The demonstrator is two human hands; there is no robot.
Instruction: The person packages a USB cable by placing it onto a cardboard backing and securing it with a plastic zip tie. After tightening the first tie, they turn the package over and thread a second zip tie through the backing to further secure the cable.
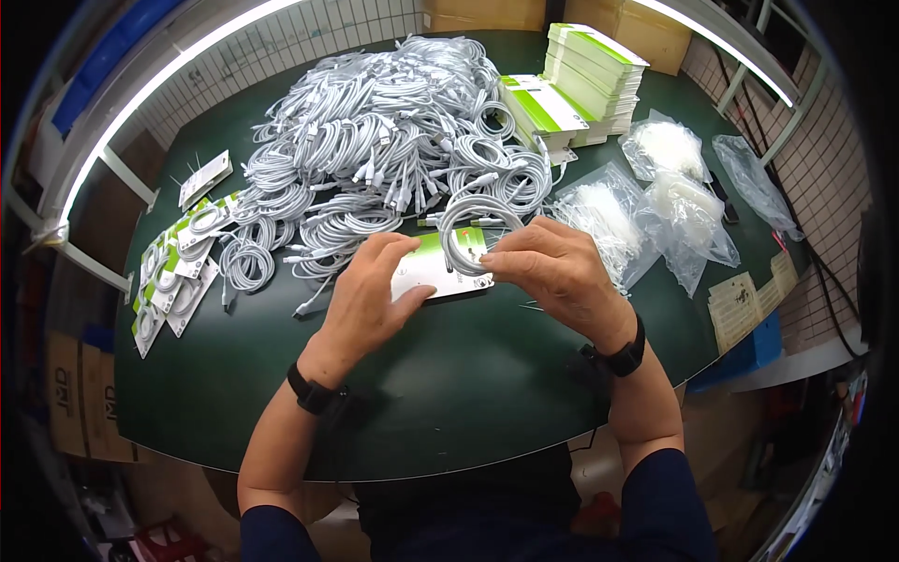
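Observation:
Between the thumb and fingers of my right hand is a coiled grey cable, raised over a white and green packaging card. The card lies in front of me, partly covered by the coil and my hands. At the card's left edge is my left hand, thumb and fingers spread apart, with nothing visibly gripped. Just beyond both hands rises a large heap of coiled grey cables with pale connectors.
Carded cables overlap on the left of the dark green table. Stacked green and white cards stand at the back right. Clear bags of white ties lie right of my hands. A paper sheet sits on the right edge.

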